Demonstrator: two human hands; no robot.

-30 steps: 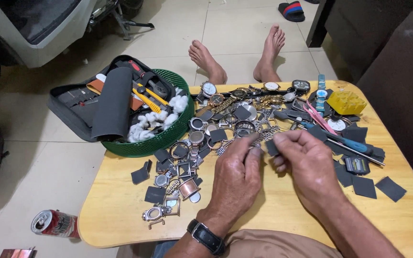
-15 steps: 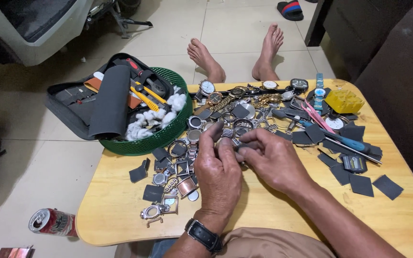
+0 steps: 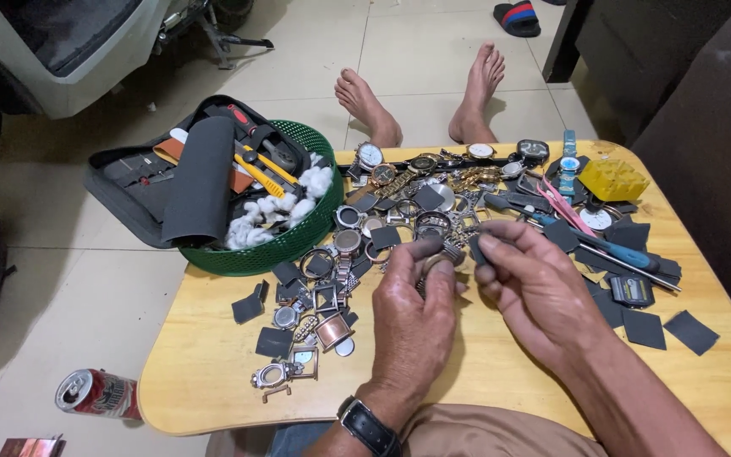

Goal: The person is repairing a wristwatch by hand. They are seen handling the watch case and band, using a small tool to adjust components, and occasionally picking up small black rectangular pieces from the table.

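Note:
My left hand (image 3: 412, 326), with a black watch on its wrist, pinches a small metal watch part (image 3: 438, 259) between thumb and fingers, just above the low wooden table (image 3: 213, 372). My right hand (image 3: 539, 292) is close beside it on the right. Its fingertips hold a small dark piece (image 3: 476, 247) a short way from the metal part. Both hands hover at the near edge of a pile of watch cases, bands and dials (image 3: 382, 220). What the dark piece is cannot be made out.
A green basket (image 3: 243, 261) at the table's left holds a black tool pouch (image 3: 200, 178), cotton and yellow-handled tools. A yellow box (image 3: 612, 179), a blue-handled screwdriver (image 3: 628, 252) and dark square pads (image 3: 691, 332) lie right. Two bare feet (image 3: 475, 89) rest beyond the table. A can (image 3: 95, 393) lies on the floor.
Both hands shifted left over the pile, then came back right. They stay close together around the small metal part.

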